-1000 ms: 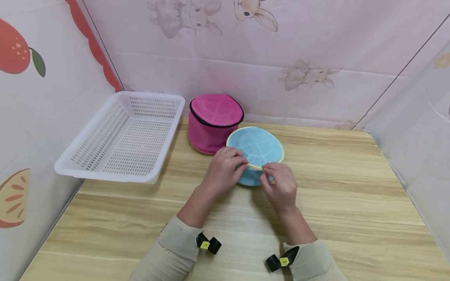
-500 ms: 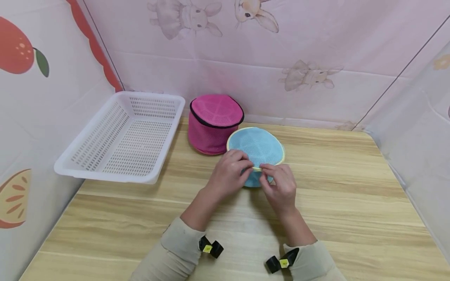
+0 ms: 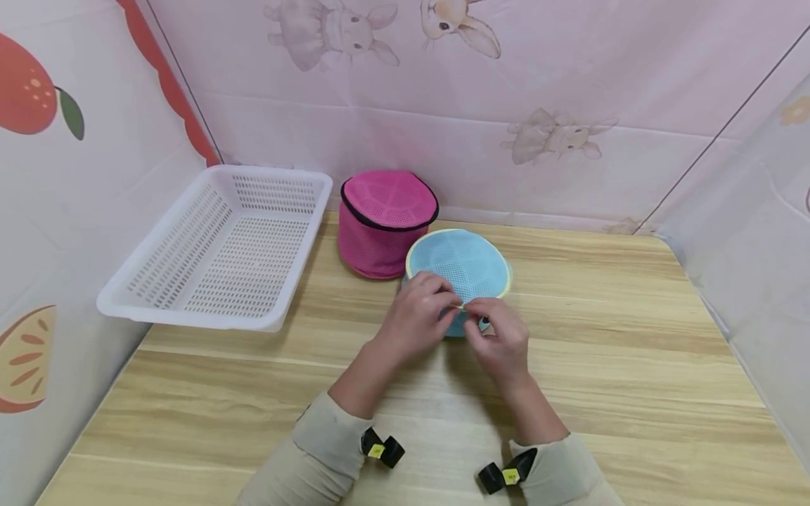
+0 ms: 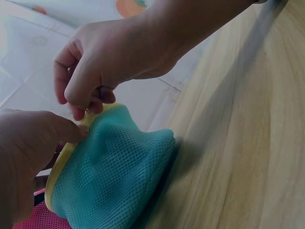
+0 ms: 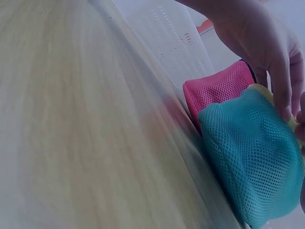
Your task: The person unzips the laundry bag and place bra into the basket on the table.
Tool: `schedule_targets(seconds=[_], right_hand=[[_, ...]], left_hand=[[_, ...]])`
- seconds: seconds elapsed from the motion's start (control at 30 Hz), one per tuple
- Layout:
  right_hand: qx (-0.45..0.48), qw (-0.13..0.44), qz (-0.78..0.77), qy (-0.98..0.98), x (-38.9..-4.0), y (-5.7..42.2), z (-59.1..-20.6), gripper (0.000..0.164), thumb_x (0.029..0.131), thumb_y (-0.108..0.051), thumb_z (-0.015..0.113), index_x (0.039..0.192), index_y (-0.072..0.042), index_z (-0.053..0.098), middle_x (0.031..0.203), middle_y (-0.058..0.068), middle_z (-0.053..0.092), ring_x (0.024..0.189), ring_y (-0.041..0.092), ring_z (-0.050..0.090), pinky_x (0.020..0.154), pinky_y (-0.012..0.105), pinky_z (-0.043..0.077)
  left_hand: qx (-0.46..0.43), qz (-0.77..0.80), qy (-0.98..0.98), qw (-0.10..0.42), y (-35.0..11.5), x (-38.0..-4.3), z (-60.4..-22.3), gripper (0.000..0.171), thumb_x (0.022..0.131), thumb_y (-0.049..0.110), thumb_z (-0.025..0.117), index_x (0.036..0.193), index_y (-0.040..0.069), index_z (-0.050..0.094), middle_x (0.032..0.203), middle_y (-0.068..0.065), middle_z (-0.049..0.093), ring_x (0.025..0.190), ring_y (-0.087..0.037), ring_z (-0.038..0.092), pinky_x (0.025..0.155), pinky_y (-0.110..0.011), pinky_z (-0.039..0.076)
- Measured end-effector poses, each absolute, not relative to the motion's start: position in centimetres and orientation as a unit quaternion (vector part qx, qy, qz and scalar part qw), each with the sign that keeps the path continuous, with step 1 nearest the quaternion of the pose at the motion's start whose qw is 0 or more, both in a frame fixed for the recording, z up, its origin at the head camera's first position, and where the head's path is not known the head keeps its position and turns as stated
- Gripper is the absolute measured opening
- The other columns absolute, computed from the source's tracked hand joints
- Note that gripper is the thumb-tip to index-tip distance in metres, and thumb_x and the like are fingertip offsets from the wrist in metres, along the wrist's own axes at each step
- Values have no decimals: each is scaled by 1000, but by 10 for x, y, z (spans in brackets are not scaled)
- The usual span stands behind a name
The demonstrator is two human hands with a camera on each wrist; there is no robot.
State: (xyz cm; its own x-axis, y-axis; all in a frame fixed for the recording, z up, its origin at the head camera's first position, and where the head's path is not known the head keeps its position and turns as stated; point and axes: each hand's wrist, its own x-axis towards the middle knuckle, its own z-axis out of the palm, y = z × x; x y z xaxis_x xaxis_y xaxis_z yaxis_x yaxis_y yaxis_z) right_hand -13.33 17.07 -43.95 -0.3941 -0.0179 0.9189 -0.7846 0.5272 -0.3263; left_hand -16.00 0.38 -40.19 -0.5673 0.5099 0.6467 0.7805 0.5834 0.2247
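A blue mesh laundry bag (image 3: pixel 465 256) with yellow trim stands upright in front of the person. My left hand (image 3: pixel 418 313) pinches the yellow edge at the front of its top. Close beside it, my right hand (image 3: pixel 503 337) pinches the same edge, fingertips almost meeting the left ones. In the left wrist view the yellow edge (image 4: pixel 59 162) runs under both hands, the mesh below it creased. What lies between the fingertips is too small to tell. The blue bag's side (image 5: pixel 252 152) bulges in the right wrist view.
A pink mesh laundry bag (image 3: pixel 382 242) with black trim stands just behind and left of the blue one. Farther left is a white perforated plastic basket (image 3: pixel 294 281). Printed cloth walls (image 3: pixel 405 126) close off the back and sides of the wooden table (image 3: pixel 633 351).
My left hand has moved right and slightly toward the person along the yellow edge, closing the gap to the right hand. The right hand has shifted a little left. The bag has barely moved.
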Motion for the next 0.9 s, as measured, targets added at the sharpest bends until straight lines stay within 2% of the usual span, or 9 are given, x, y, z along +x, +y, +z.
schedule_targets(seconds=[0.33,0.57,0.77,0.9], right_hand=[[294,455,404,-737,-133,170,-438,16,73,8,56,71,-4,66,68,4,63,62,15,57,60,24,48],[293,443,376,-759,-132,170,-438,18,76,4,53,69,-7,65,65,-1,63,58,10,55,52,20,44],[306,434,367,-764,-132,170,-439,21,76,3,49,68,-6,66,66,-1,64,59,12,59,55,23,48],[311,433,359,-766,-130,169,-439,20,76,-1,47,69,-5,65,66,0,62,59,13,57,55,26,48]], left_hand=[[-380,-250,-849,268,5,-161,-403,10,80,11,79,89,14,79,93,1,68,98,-18,59,96,-29,45],[-379,-249,-851,266,5,-161,-404,9,80,10,78,87,15,79,94,1,68,98,-18,59,95,-29,46],[-381,-242,-858,246,5,-159,-403,12,78,10,79,89,16,78,96,1,67,99,-19,58,94,-31,46],[-390,-241,-853,250,7,-159,-404,13,79,7,77,87,17,78,94,1,67,97,-18,59,93,-31,46]])
